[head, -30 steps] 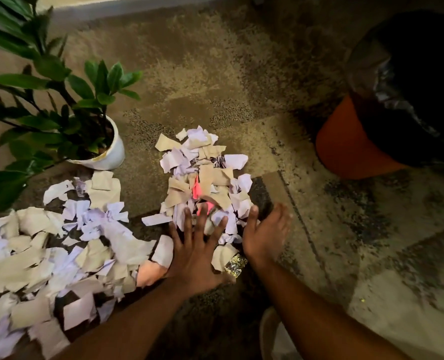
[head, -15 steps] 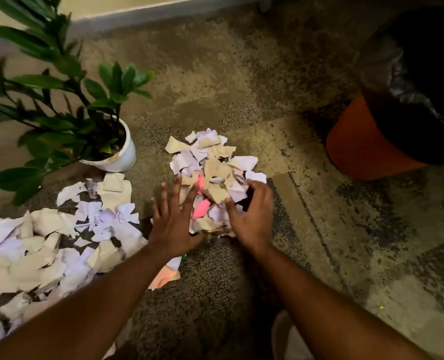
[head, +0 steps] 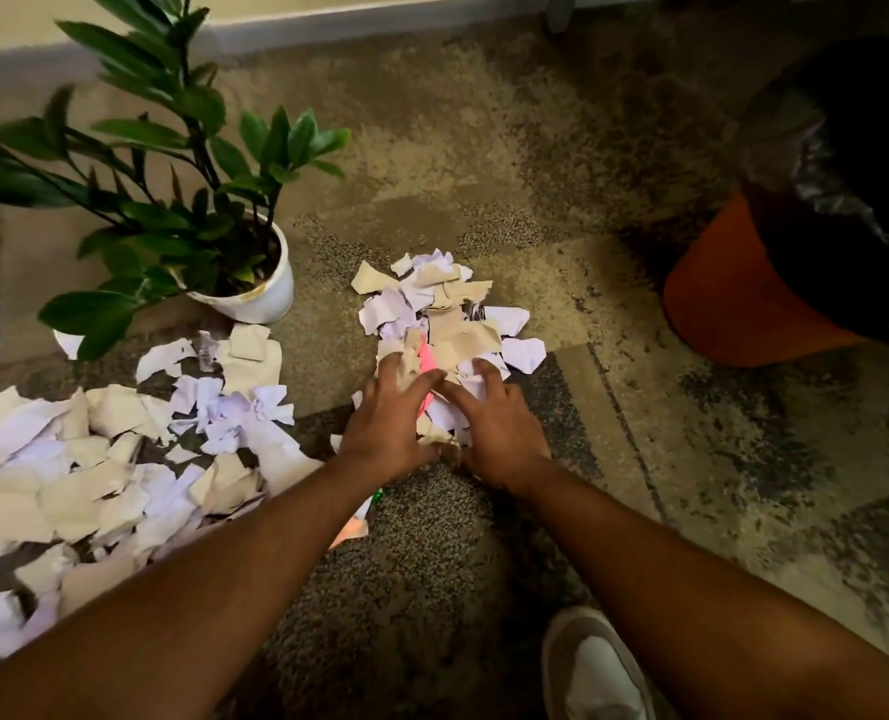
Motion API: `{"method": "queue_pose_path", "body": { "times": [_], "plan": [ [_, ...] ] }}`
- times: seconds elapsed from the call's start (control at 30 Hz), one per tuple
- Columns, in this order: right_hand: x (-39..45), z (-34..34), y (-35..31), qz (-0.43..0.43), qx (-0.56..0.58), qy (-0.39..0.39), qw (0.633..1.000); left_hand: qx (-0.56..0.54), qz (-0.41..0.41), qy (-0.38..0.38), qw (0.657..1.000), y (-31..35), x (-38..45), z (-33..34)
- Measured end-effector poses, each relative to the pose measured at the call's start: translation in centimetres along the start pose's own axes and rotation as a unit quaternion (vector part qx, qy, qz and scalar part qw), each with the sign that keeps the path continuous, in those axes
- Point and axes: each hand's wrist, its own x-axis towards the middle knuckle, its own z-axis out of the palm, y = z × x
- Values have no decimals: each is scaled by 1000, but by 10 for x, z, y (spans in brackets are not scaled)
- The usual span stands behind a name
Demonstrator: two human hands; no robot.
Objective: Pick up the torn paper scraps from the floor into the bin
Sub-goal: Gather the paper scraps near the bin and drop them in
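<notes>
- Mottled brown carpet [head: 484,148] covers the floor, with a pale skirting board along the far wall.
- At the far left, a leafy green plant [head: 161,163] stands in a white pot [head: 260,298], which sits on the carpet just beyond the paper.
- Along the left edge of the carpet lies the big spread of scraps [head: 94,475], cream and white torn pieces overlapping one another, reaching up close to the pot.
- Near the middle sits the smaller heap of scraps [head: 442,314], cream and white with one bright pink piece [head: 425,358] poking out between the hands.
- The left hand [head: 390,423] rests on the near side of that heap, fingers spread and bent down over the paper, pressing on it.
- The right hand [head: 494,423] lies just beside it on the same heap, fingers likewise bent over the scraps; the two thumbs nearly meet at the near edge of the heap, cupping it from both sides.
- By the near edge, right of centre, a light-coloured shoe [head: 603,667] shows below the right forearm.
- At the far right stands the orange bin [head: 733,298], lined with a black bag [head: 868,200], well apart from both lots of paper.
</notes>
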Motion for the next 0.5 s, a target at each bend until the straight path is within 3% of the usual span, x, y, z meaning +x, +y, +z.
{"method": "queue_pose_path", "body": {
  "times": [0.27,0.43,0.5],
  "plan": [
    [3,13,3,4,69,63,996,-156,-48,57,985,2,0,15],
    [7,8,5,25,181,124,975,-19,-84,82,993,-5,1,4],
    [6,1,2,26,199,99,975,30,-118,45,992,-12,3,1]
  ]
}}
